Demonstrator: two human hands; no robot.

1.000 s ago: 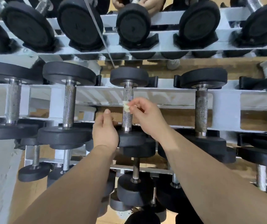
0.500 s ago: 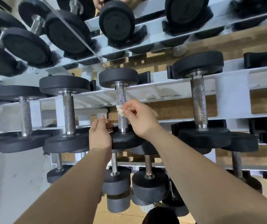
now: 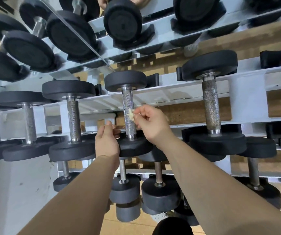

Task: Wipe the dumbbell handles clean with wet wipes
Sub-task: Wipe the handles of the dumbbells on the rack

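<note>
A black dumbbell with a knurled steel handle (image 3: 128, 106) lies on the middle shelf of the white rack (image 3: 170, 92), straight ahead of me. My right hand (image 3: 150, 122) pinches a small crumpled wet wipe (image 3: 130, 114) and holds it against the right side of that handle, about halfway along. My left hand (image 3: 106, 141) rests on the near black head (image 3: 134, 146) of the same dumbbell, fingers curled over its left edge. The fingertips of my left hand are partly hidden behind the head.
More dumbbells lie on the same shelf: one to the left (image 3: 74, 119), one to the right (image 3: 211, 109). Larger ones (image 3: 122, 21) fill the upper shelf, smaller ones (image 3: 124, 184) the lower shelf. Another person's hands (image 3: 102, 2) show at the top edge. A white wall panel (image 3: 17, 192) stands low left.
The view has swung so the rack tilts and sits further right. My right hand stays with the wipe on the handle, shifted slightly along it. My left hand keeps its place on the near head.
</note>
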